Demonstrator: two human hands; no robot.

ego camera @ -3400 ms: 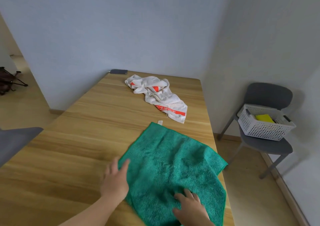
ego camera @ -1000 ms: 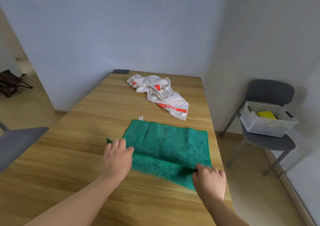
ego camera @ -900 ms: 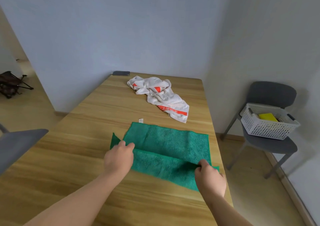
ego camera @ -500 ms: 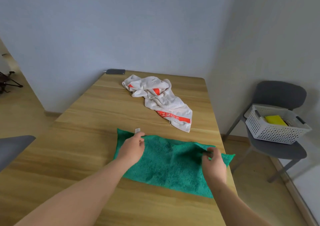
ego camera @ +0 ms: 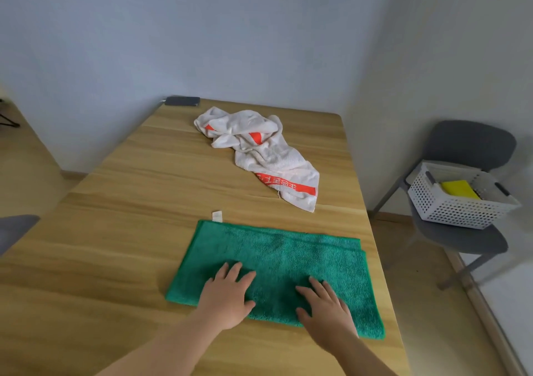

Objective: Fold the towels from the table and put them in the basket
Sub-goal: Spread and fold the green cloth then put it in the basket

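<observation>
Far left there's a grey chair seat (ego camera: 16,227) poking into view just off the table's left edge, with bare floor behind it. The wooden table (ego camera: 115,260) has loads of free surface on its left half, nothing on it at all from the left edge up to the green towel. At the far left corner, right against the wall, sits a dark phone (ego camera: 182,101).

The green towel (ego camera: 282,254) is folded in half into a long rectangle, lying flat near the front of the table. A small white tag (ego camera: 217,216) sticks out at its far left corner. The two layers don't line up perfectly at the far right corner, so a strip of the lower layer shows there. Its right edge runs close to the table's right edge.

Left hand (ego camera: 227,296) is flat on the towel near its front left part, fingers spread, palm down, not gripping anything. Right hand (ego camera: 324,308) is the same deal just beside it, open and pressed flat on the front of the towel.

Further back, the white towel with red stripes (ego camera: 259,153) is still a crumpled heap, well apart from the green one.

Off to the right, past the table edge, a white perforated basket (ego camera: 458,205) sits on a grey chair (ego camera: 467,240), with something yellow (ego camera: 458,188) in it. Open floor between table and chair.
</observation>
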